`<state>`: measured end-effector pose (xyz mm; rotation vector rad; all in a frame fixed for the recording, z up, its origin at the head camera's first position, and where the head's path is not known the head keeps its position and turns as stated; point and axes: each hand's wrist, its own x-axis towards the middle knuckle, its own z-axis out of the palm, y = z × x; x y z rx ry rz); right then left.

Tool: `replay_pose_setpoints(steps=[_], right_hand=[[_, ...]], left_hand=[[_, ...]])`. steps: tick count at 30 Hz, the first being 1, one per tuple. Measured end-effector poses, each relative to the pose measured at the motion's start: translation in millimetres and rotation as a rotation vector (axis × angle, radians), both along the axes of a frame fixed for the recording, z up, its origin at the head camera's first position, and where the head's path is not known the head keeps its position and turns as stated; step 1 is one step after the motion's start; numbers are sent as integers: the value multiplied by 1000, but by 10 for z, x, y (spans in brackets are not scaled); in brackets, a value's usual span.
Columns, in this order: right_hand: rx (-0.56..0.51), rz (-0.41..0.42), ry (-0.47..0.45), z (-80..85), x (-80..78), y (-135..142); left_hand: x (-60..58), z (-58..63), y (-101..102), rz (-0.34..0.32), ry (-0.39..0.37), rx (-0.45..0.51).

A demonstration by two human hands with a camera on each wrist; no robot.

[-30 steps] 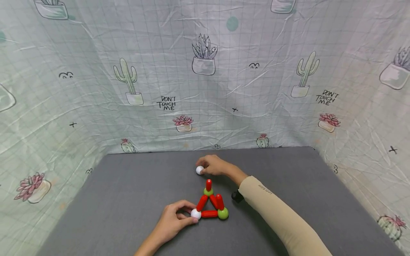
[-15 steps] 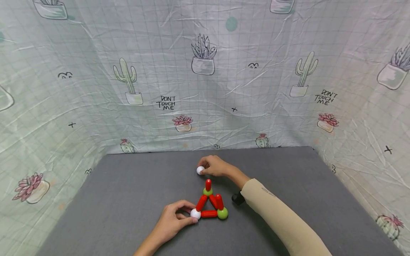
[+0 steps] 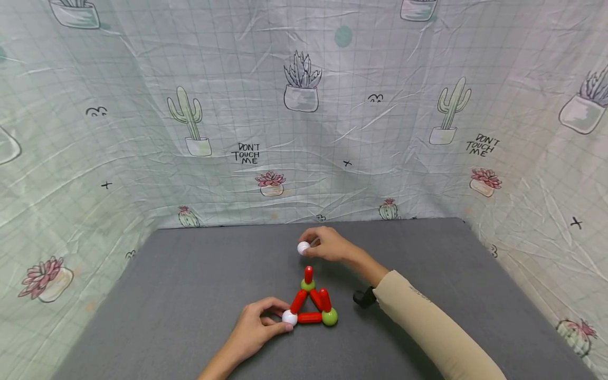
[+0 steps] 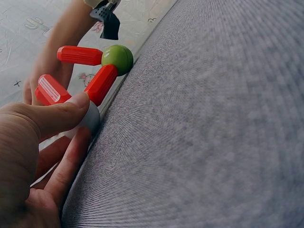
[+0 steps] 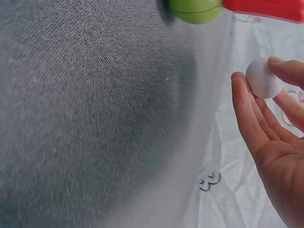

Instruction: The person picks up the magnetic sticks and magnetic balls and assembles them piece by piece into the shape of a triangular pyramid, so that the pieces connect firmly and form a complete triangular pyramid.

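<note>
My left hand [image 3: 256,323] pinches the white ball [image 3: 290,317] at the near left corner of a triangle of red rods and balls. Green balls form its other corners, one at the near right [image 3: 330,316] and one at the back [image 3: 307,285]. A red rod [image 3: 309,273] stands up from the back ball, and another red rod [image 3: 325,298] rises from the near right one. Beyond the triangle my right hand [image 3: 328,244] holds a loose white ball [image 5: 264,78] between thumb and fingers, raised off the table in the right wrist view.
The grey tabletop [image 3: 199,274] lies beneath everything. A printed cloth [image 3: 332,132] with cactus drawings hangs behind and along both sides. A black wrist camera [image 3: 364,297] sits below the right cuff, to the right of the triangle.
My right hand has drawn slightly to the right and up with the loose white ball. The left hand and the triangle keep their place.
</note>
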<state>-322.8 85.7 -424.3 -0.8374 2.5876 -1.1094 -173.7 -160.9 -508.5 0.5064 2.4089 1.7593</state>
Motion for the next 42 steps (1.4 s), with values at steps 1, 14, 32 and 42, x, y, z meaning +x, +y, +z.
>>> replay_pose_setpoints(steps=[1,14,32,42], right_hand=[[-21,6,-8,20,20,24],[-202,81,-51,183,331,257],[-155,159,-47,217,599,259],[-145,214,-32,215,643,301]], left_hand=[[0,-1,1,-1,1,0],[2,-14,-6,-5,0,4],[14,-18,-8,-9,-1,7],[13,-11,-3,-5,5,-6]])
